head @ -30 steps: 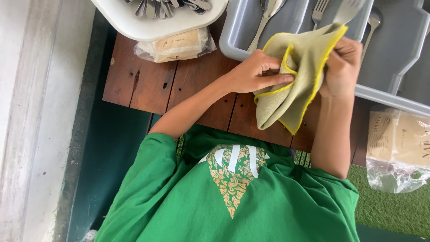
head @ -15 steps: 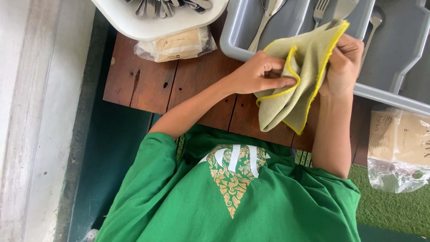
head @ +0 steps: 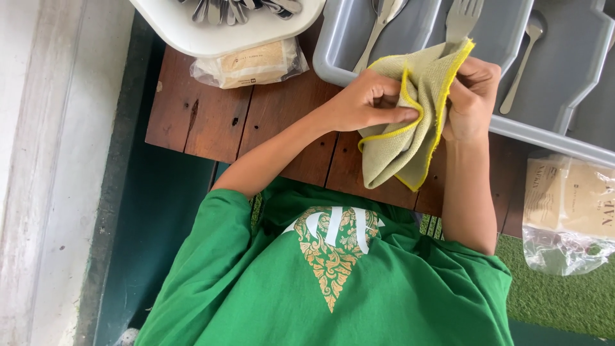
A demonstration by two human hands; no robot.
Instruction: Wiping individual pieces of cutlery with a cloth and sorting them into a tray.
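Note:
Both my hands hold an olive-green cloth (head: 400,138) with yellow edging, bunched above the wooden table (head: 211,122). My left hand (head: 370,101) pinches a fold of it from the left. My right hand (head: 473,96) grips the other side, fingers curled into the fabric. A fork (head: 462,18) pokes out just above the cloth, over the grey cutlery tray (head: 339,54). Its handle runs under the cloth, so I cannot tell whether it is held. My green shirt (head: 333,288) fills the bottom of the view.
A white tub (head: 211,35) of metal cutlery stands at the top left, with a plastic-wrapped packet (head: 250,64) beside it. Spoons (head: 522,64) lie in the grey tray. Another clear bag of packets (head: 567,211) sits at the right over green turf. A pale wall runs along the left.
My hands have shifted the cloth a little; the left fingers slid along the fold while the right hand kept its grip. The rest is unchanged.

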